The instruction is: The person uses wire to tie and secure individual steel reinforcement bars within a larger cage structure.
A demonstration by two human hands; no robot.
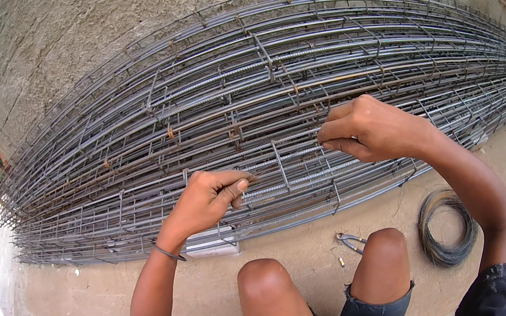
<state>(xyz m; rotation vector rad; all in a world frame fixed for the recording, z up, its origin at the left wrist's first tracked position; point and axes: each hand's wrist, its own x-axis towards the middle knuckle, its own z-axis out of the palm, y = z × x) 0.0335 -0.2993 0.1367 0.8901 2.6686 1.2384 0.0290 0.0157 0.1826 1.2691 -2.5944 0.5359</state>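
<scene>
Long steel rebar cages (268,60) with square stirrups lie stacked across the view, some bars rusty. My left hand (206,201) is over the near cage, its thumb and forefinger pinched together. Something thin and dark seems to stick out from those fingertips, too fine to name. To its right, my right hand (366,128) is also closed in a pinch above the near cage's bars, palm side down. Whatever it holds is hidden or too small to make out. A stirrup (281,165) of the near cage stands between my two hands.
Pincers (351,240) lie on the concrete floor by my right knee, with a small stub (342,262) nearby. A coil of dark wire (429,242) rests farther right. A pale block (215,248) sits under the near cage. Behind the stack rises a rough wall (102,29).
</scene>
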